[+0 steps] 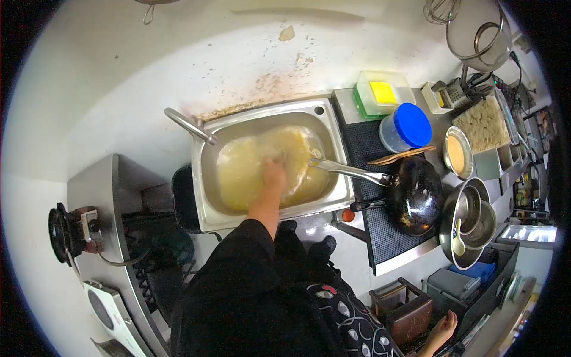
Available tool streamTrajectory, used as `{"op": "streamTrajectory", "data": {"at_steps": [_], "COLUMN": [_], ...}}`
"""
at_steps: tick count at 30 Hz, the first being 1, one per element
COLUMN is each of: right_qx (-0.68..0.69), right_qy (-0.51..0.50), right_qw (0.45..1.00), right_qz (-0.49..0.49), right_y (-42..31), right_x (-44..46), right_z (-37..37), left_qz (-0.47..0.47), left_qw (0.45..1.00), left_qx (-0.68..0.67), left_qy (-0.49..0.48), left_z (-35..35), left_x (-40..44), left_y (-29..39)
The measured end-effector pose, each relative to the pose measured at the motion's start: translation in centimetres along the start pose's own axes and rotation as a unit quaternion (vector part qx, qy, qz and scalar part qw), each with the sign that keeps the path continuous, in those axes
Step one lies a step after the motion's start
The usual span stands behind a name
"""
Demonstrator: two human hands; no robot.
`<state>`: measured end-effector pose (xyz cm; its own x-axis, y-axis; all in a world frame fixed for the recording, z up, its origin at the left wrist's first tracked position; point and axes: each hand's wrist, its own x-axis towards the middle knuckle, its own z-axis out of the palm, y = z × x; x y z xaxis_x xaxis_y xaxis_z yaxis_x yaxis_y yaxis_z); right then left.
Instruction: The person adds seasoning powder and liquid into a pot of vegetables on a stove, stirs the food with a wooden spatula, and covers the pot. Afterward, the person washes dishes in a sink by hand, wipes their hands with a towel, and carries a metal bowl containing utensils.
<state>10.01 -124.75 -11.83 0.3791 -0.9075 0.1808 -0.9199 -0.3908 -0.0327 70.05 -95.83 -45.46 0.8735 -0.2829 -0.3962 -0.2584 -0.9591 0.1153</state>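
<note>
My left hand reaches down into a steel sink filled with cloudy yellowish water. The water and splashing hide its fingers, so whatever they touch cannot be made out. Pale foam or a light-coloured mass shows around the hand. Just right of it, the long metal handle of an upturned black wok juts over the sink rim. My right hand is low at the right, away from the sink, with its fingers loosely apart and nothing visible in them.
A curved tap stands at the sink's back left. On the right counter are a blue-lidded tub, wooden sticks, a bowl of orange-beige contents and stacked metal bowls. A brown stool stands below.
</note>
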Motion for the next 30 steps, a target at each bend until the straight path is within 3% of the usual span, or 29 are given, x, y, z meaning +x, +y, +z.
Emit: {"op": "streamTrajectory", "data": {"at_steps": [4, 5, 7, 9, 13, 15, 18, 21, 23, 24, 25, 26, 27, 30], "right_qx": [-0.034, -0.016, 0.021, -0.001, 0.021, 0.063, 0.105, 0.142, 0.152, 0.142, 0.147, 0.153, 0.162, 0.207], "right_qy": [0.02, 0.013, -0.002, 0.004, 0.024, 0.023, 0.023, 0.009, 0.018, 0.03, 0.036, 0.042, 0.046, 0.075], "right_qw": [0.998, 1.0, 0.999, 1.0, 0.998, 0.998, 0.994, 0.989, 0.988, 0.989, 0.987, 0.986, 0.982, 0.971], "right_qz": [-0.048, -0.02, 0.038, 0.014, -0.059, -0.022, 0.011, 0.031, 0.037, 0.039, 0.049, 0.06, 0.083, 0.093], "right_y": [0.9, 1.0, 0.3, 1.2, 3.2, 2.2, 1.6, 3.4, 3.4, 2.2, 1.9, 1.8, 2.1, 3.4], "right_x": [-1.0, -1.3, -2.2, -2.9, -3.4, -3.4, -2.4, -1.8, -1.8, -1.8, -1.9, -1.8, -1.9, -1.6], "right_z": [-0.3, -0.5, -1.2, -1.0, -0.3, -0.5, 0.3, 3.3, 4.2, 3.3, 2.9, 2.9, 2.9, 3.5], "left_qz": [0.027, 0.04, 0.021, -0.045, -0.023, -0.026, -0.038, -0.041, 0.037, -0.066, 0.011, 0.016, 0.015, 0.127], "left_qw": [0.995, 0.991, 0.996, 0.996, 0.991, 0.992, 0.968, 0.993, 0.996, 0.993, 0.994, 0.995, 0.982, 0.945], "left_qx": [0.092, 0.125, 0.085, -0.063, -0.107, -0.1, -0.219, -0.104, 0.014, -0.093, -0.043, -0.061, -0.159, -0.275], "left_qy": [-0.028, -0.036, -0.016, 0.035, 0.075, 0.076, 0.118, 0.029, 0.079, 0.041, 0.1, 0.076, 0.102, 0.122], "left_z": [2.3, 3.3, 2.7, 0.5, -2.9, -7.8, -10.7, -6.6, -3.3, -8.1, -7.9, -8.5, -7.1, -15.4], "left_x": [2.7, 3.9, 4.1, 2.3, 1.1, -1.3, -2.7, -1.2, -0.2, -3.6, -3.5, -2.7, 0.1, -4.8], "left_y": [-2.2, -3.1, -4.4, -5.9, -7.5, -7.0, -7.7, -11.3, -14.9, -10.8, -10.4, -10.0, -10.6, 1.1]}}
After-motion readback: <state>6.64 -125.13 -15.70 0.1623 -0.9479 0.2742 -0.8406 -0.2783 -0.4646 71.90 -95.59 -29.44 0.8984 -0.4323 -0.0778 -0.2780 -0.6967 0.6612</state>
